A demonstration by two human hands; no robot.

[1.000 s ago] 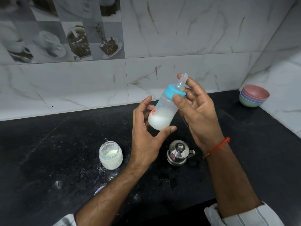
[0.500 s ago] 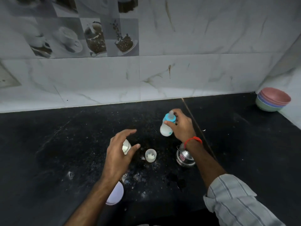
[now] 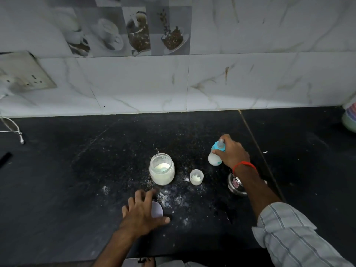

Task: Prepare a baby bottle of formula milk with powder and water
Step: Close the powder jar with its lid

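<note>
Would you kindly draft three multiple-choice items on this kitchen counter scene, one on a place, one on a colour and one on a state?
1. Where does the small cup stand?
A. Between the powder jar and the baby bottle
B. Left of the jar
C. Against the wall

2. What colour is the bottle's collar?
A. Red
B. Blue
C. Yellow

3. What state is the powder jar in?
A. Lying on its side
B. Closed with its lid
C. Upright and open

Answers:
1 A, the cup sits on the counter right of the jar and left of the bottle.
2 B, a blue ring shows under the teat, above the right hand.
3 C, powder shows through its open mouth, while the left hand rests over the round lid.
</note>
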